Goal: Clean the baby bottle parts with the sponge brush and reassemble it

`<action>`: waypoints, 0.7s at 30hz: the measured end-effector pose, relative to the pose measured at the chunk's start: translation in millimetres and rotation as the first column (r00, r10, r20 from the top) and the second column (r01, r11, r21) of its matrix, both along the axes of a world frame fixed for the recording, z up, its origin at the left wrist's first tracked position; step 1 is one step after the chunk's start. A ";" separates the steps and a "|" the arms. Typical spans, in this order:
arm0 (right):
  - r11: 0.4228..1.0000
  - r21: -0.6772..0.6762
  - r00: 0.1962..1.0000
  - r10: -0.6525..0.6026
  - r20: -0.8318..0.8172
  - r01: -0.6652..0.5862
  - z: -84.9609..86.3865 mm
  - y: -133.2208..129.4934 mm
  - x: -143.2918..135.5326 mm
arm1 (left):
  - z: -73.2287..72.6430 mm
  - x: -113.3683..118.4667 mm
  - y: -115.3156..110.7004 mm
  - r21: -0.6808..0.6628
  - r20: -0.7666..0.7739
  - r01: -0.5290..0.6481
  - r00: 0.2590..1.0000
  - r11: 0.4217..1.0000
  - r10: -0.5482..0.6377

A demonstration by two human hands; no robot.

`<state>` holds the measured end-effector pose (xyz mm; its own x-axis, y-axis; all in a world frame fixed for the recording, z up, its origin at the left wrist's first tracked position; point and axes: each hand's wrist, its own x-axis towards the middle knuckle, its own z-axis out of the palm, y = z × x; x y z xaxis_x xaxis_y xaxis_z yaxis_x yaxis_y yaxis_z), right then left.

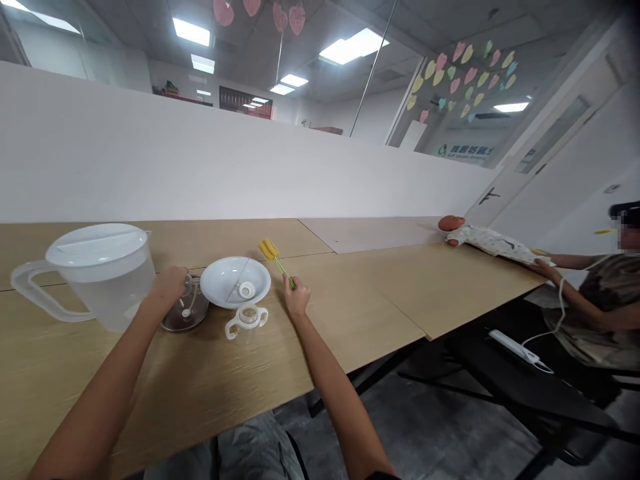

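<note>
My right hand [297,295] is closed around the green handle of a sponge bottle brush [270,251], its yellow head raised up and to the left. Over a round metal tray [175,325], my left hand [171,285] has its fingers closed on a small clear plastic piece [188,285], partly hidden by the hand. Small white parts and a thin tube [187,312] lie in the tray. Between my hands is a white bowl [207,275] holding a white ring [247,290] and a thin straight item. A clear baby bottle with a white two-handled collar [249,318] stands in front of it.
A large lidded pitcher [113,293] of water stands left of my left arm. Far right, another person's hands [546,270] touch a clothed baby doll [493,243] on the table [350,313]. A white power strip [515,347] rests on a black chair.
</note>
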<state>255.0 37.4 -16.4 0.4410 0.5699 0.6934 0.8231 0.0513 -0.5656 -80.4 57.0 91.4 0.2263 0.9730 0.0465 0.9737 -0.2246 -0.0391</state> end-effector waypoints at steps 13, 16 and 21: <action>0.998 0.041 0.991 0.049 -0.123 -0.044 -1.9 6.7 -4.2 | 32.7 23.0 -30.1 0.102 -0.056 -0.144 0.987 0.984 0.150; 0.997 0.066 0.978 0.049 -0.202 -0.036 0.9 13.7 -9.6 | 19.6 31.9 -29.5 0.077 -0.095 -0.181 0.978 0.980 0.188; 0.993 0.094 0.962 0.090 -0.257 -0.068 6.7 22.7 -18.2 | 2.0 42.3 -31.3 0.092 -0.118 -0.170 0.977 0.981 0.180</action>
<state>236.8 60.1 -9.8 0.5685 0.5553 0.6070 0.6394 0.1659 -0.7507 -38.1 25.7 93.5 0.0619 0.9921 0.1092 0.9838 -0.0422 -0.1741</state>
